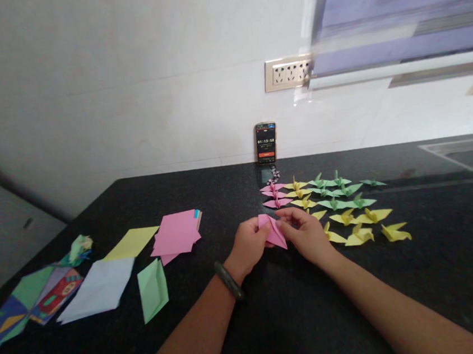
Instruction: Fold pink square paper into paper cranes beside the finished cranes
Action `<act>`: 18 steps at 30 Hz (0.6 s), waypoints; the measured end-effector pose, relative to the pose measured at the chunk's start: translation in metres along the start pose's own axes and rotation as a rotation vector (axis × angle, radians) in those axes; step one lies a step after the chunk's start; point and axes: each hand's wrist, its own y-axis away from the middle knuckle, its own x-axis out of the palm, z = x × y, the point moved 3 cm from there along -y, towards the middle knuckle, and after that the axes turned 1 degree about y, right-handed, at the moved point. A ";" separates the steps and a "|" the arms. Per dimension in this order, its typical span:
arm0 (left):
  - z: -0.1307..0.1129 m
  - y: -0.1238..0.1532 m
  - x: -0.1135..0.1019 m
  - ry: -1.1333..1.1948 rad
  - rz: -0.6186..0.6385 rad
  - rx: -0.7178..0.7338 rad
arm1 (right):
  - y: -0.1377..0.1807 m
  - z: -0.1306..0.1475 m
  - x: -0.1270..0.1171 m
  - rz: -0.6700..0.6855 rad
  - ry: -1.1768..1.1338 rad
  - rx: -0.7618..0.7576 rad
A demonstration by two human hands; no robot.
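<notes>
Both my hands meet over the black counter (pixel 275 308), pinching a partly folded pink paper (pixel 274 232). My left hand (pixel 249 246), with a dark band on its wrist, grips the paper's left side. My right hand (pixel 305 233) holds the right edge with fingers closed on it. Just behind and to the right lie rows of finished paper cranes: pink cranes (pixel 275 194), green cranes (pixel 339 191) and yellow cranes (pixel 364 226).
A stack of pink sheets (pixel 177 233) lies left of my hands, with a yellow sheet (pixel 131 243), a pale blue sheet (pixel 98 287), a folded green sheet (pixel 153 289) and patterned papers (pixel 29 297). A phone (pixel 266 142) showing a timer leans on the wall below a socket plate (pixel 287 73).
</notes>
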 end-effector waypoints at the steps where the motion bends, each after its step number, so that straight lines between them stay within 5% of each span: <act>1: 0.000 0.000 0.000 -0.011 0.008 0.009 | 0.000 0.001 -0.001 0.003 0.040 -0.029; 18: 0.007 -0.004 -0.009 -0.101 -0.113 0.118 | 0.007 0.017 0.001 0.057 0.247 -0.380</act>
